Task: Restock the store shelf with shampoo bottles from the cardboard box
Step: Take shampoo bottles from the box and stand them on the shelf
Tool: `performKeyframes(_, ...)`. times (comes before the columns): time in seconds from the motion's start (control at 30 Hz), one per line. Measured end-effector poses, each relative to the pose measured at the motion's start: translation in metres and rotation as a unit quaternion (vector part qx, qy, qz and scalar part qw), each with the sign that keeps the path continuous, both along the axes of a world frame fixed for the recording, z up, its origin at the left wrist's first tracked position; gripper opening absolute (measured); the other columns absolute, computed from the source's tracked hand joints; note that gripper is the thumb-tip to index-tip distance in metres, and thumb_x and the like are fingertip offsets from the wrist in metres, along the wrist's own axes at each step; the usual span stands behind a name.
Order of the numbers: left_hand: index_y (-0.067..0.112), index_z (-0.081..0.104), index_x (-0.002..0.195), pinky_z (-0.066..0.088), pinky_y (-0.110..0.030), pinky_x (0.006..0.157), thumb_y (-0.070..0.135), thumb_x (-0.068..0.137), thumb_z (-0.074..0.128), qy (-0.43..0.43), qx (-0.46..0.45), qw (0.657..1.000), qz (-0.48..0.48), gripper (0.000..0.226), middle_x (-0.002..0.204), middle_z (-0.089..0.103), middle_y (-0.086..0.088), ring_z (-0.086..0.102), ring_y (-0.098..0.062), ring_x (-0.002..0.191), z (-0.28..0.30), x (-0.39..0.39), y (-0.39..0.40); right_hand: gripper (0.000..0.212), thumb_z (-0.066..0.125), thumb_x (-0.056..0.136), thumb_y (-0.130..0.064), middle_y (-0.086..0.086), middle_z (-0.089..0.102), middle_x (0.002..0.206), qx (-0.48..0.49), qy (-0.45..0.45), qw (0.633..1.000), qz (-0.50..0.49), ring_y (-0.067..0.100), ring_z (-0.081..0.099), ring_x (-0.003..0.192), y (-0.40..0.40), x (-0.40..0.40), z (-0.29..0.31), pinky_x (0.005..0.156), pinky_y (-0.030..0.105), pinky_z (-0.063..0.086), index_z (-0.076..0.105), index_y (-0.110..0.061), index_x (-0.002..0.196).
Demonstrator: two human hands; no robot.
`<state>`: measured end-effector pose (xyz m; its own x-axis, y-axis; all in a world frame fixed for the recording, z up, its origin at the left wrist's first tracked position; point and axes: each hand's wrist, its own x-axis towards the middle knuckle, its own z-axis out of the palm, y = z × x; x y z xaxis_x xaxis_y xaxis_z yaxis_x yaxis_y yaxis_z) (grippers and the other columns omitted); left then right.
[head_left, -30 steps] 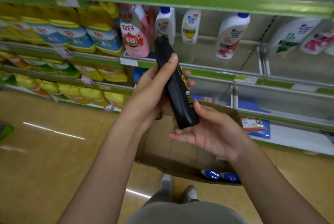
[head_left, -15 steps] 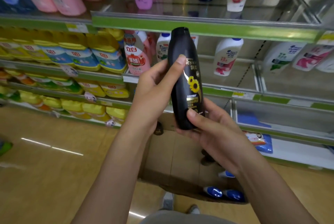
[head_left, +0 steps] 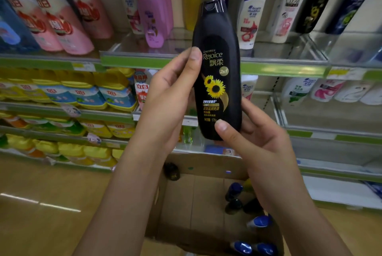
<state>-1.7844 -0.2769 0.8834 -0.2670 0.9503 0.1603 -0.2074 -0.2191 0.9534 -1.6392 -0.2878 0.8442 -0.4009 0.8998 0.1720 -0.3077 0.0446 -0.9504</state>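
Observation:
A black shampoo bottle with a sunflower label stands upright in front of the shelf, held by both hands. My left hand grips its left side, thumb on the label. My right hand cups its base from the right, thumb on the lower front. Below, the open cardboard box sits on the floor with several bottles, dark and blue-capped, lying along its right side. The upper shelf with a green edge strip runs behind the bottle.
White, pink, yellow and black shampoo bottles stand on the upper shelf. Pink detergent bottles fill the upper left; yellow refill packs fill the lower left shelves. The right-hand lower shelves hold a few white bottles at the back.
Both hands raised the black bottle from near the box to upper shelf height and turned it so the label faces me. The view tilted upward.

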Motion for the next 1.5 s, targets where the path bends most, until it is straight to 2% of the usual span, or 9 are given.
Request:
performKeyframes(0.07,0.011,0.062,0.119,0.052,-0.023,0.071,0.03,0.095,0.048,0.01,0.015,1.0,-0.008,0.033,0.108,0.069,-0.005,0.065,-0.014,0.095,0.008,0.0,0.002,0.054,0.068,0.078,-0.014,-0.006,0.07,0.118,0.033,-0.003,0.999,-0.035,0.011,0.064,0.113,0.0,0.001,0.007,0.091,0.029,0.054,0.055,-0.025,0.129)
performKeyframes(0.2,0.013,0.061,0.121,0.052,-0.034,0.086,0.032,0.091,0.051,0.027,0.044,0.998,-0.04,0.037,0.111,0.07,-0.003,0.065,-0.019,0.106,0.02,0.002,0.004,0.058,0.071,0.076,-0.013,-0.006,0.07,0.118,0.066,-0.003,0.995,-0.073,0.01,0.064,0.113,-0.001,0.003,0.015,0.088,0.025,0.054,0.055,-0.023,0.132)
performKeyframes(0.33,0.005,0.059,0.117,0.053,-0.022,0.072,0.027,0.095,0.05,0.056,0.052,0.996,-0.045,0.032,0.094,0.07,0.004,0.067,-0.011,0.088,0.023,0.0,0.006,0.056,0.071,0.075,-0.016,-0.008,0.07,0.116,0.061,-0.015,0.996,-0.068,0.009,0.064,0.112,0.001,0.003,0.015,0.088,0.022,0.053,0.056,-0.026,0.128)
performKeyframes(0.47,0.01,0.06,0.121,0.053,-0.03,0.087,0.024,0.094,0.053,0.059,0.041,0.997,-0.024,0.031,0.108,0.071,-0.003,0.066,-0.017,0.104,0.022,0.001,0.012,0.057,0.071,0.074,-0.018,-0.008,0.071,0.115,0.038,-0.034,0.998,-0.043,0.009,0.065,0.11,0.008,0.001,0.012,0.089,0.023,0.053,0.053,-0.027,0.127)
performKeyframes(0.97,0.013,0.059,0.121,0.052,-0.017,0.074,0.022,0.091,0.061,0.179,0.049,0.978,-0.093,0.032,0.107,0.069,-0.002,0.067,-0.007,0.094,0.028,0.055,0.094,0.044,0.071,0.083,-0.01,0.0,0.072,0.107,0.036,-0.137,0.976,-0.164,0.01,0.067,0.099,0.073,0.054,0.004,0.09,0.026,0.053,0.058,-0.018,0.124)
performKeyframes(1.13,0.011,0.059,0.119,0.052,-0.015,0.07,0.018,0.091,0.061,0.186,0.058,0.976,-0.095,0.029,0.104,0.068,-0.002,0.067,-0.003,0.087,0.024,0.096,0.13,0.034,0.072,0.081,-0.005,-0.001,0.073,0.1,0.042,-0.161,0.972,-0.168,0.007,0.068,0.094,0.114,0.098,0.003,0.086,0.021,0.053,0.063,-0.02,0.109)
performKeyframes(1.27,0.01,0.056,0.125,0.055,-0.02,0.076,0.02,0.091,0.061,0.206,0.053,0.975,-0.059,0.036,0.11,0.067,-0.006,0.066,-0.01,0.094,0.019,0.138,0.175,0.037,0.072,0.081,-0.005,0.001,0.072,0.104,0.056,-0.193,0.966,-0.162,0.011,0.068,0.096,0.167,0.137,-0.003,0.089,0.024,0.053,0.061,-0.015,0.115)
performKeyframes(1.4,0.009,0.056,0.125,0.052,-0.013,0.068,0.018,0.093,0.058,0.2,0.029,0.979,-0.028,0.033,0.11,0.067,-0.007,0.066,-0.007,0.088,0.016,0.175,0.221,0.04,0.072,0.081,-0.002,0.005,0.071,0.106,0.076,-0.232,0.958,-0.15,0.009,0.068,0.092,0.226,0.175,-0.004,0.083,0.02,0.053,0.06,-0.006,0.119)
performKeyframes(1.5,0.01,0.056,0.122,0.055,-0.02,0.076,0.017,0.093,0.057,0.193,0.023,0.981,-0.008,0.03,0.11,0.068,-0.006,0.067,-0.012,0.094,0.013,0.193,0.252,0.041,0.075,0.081,-0.009,0.001,0.071,0.106,0.109,-0.27,0.946,-0.142,0.008,0.068,0.096,0.27,0.195,-0.005,0.089,0.026,0.053,0.061,-0.01,0.119)
